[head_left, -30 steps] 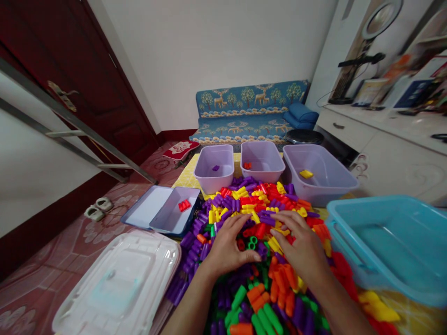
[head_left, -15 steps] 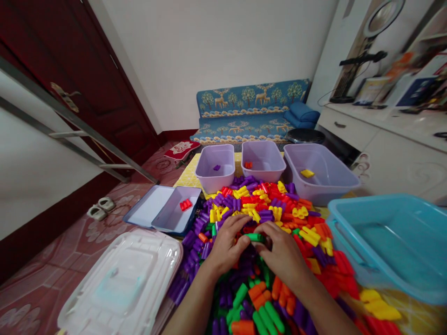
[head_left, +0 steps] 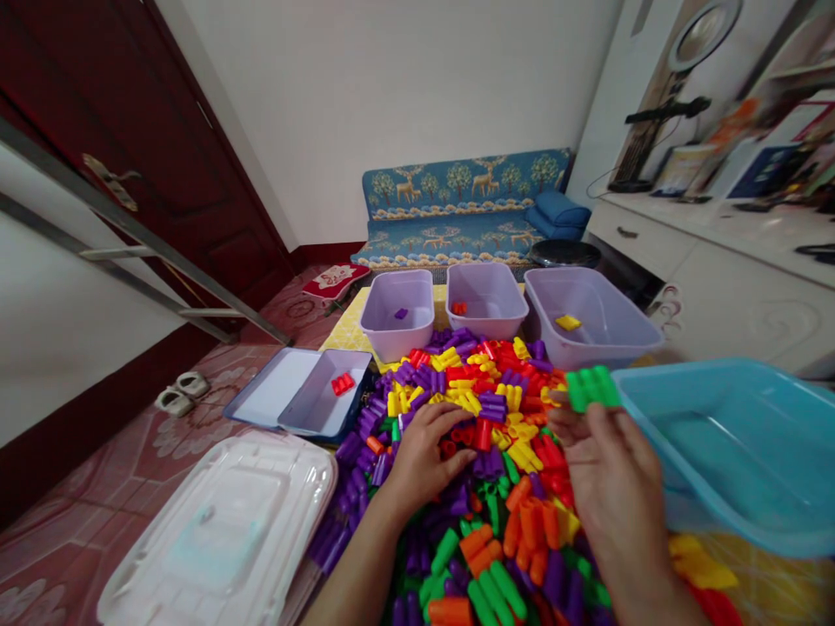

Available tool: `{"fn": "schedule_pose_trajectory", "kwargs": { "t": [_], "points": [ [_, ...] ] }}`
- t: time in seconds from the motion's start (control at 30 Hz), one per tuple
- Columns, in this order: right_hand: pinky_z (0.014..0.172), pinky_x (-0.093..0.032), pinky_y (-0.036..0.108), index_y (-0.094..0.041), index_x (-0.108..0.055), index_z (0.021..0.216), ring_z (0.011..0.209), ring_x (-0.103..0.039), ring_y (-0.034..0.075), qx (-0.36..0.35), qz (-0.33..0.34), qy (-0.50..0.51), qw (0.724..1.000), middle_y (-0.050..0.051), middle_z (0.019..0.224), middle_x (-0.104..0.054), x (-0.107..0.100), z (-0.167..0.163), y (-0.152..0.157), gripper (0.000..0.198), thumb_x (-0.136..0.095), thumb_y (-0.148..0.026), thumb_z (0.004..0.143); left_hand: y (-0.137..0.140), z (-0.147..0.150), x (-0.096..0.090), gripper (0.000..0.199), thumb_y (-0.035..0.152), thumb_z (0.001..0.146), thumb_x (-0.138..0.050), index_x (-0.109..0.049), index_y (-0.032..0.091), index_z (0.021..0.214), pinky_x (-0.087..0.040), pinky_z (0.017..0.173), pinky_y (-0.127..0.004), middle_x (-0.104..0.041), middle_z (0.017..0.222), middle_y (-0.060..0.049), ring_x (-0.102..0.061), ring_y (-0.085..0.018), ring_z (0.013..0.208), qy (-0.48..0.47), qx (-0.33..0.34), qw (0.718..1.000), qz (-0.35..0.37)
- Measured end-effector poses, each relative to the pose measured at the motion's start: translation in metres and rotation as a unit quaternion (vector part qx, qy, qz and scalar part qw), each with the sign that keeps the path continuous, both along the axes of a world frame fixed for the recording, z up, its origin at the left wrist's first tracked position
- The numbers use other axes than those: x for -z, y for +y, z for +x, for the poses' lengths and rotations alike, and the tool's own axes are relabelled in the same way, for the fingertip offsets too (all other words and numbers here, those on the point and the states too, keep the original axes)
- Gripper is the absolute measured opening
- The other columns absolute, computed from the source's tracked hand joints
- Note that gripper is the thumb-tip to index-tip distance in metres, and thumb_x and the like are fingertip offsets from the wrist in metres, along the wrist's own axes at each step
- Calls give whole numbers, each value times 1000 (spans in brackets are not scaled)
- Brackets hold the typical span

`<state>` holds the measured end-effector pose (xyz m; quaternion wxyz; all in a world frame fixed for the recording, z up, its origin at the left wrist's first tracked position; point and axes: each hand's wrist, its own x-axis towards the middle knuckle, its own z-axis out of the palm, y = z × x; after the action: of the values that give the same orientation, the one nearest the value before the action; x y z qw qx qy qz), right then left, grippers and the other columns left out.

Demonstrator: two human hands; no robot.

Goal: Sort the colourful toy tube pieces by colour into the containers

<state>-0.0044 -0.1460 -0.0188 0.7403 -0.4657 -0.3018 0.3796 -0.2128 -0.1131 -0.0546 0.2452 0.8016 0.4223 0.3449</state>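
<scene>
Jutting above right grip (head_left: 611,469): green block (head_left: 592,388)

The wall (head_left: 424,96) is fronted by a blue sofa (head_left: 450,233) patterned with deer and trees; a metal ladder (head_left: 78,186) is seen before the dark red door (head_left: 71,78); a red-topped stool (head_left: 336,280) and pale shoes (head_left: 191,383) are placed on the tiled floor (head_left: 78,469)

Can read no text, label, brand, number or sign anywhere; on the white cabinet (head_left: 744,287), at the right, can see a blue-and-white box (head_left: 763,171) and a pale tub (head_left: 684,171), both too blurred to yield any lettering; on the red stool (head_left: 336,280), can see a white design, too small to tell as writing or ornament
</scene>
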Motion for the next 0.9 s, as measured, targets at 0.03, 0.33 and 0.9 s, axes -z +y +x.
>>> {"fn": "schedule_pose_trajectory", "kwargs": {
  "t": [0.03,0.33,0.9],
  "points": [
    [86,-54,39,-25,-61,98,96,-68,21,37,24,30,999,8,110,-70,-3,5,-1,20,-56,-42,89,0,0,0,44,36,79,-73,-63,28,122,-42,103,-40,-62,124,-7,-55,-25,116,-1,0,1000,1],
    [91,-50,45,-24,-63,108,110,-62,28,-59,-82,-180,979,10,122,-64,12,22,8,35,-56,-49,85,1,0,1,46,36,79,-73,-62,27,123,-41,103,-39,-62,124,-6,-54,-24,117,2,-6,1000,2],
    [63,-48,30,-20,-70,98,72,-65,21,-197,-149,-535,808,5,82,-71,7,23,9,32,-57,-45,83,0,0,2,48,35,80,-73,-60,26,126,-41,104,-38,-61,126,-5,-53,-23,117,12,-14,1000,15]
  ]
}}
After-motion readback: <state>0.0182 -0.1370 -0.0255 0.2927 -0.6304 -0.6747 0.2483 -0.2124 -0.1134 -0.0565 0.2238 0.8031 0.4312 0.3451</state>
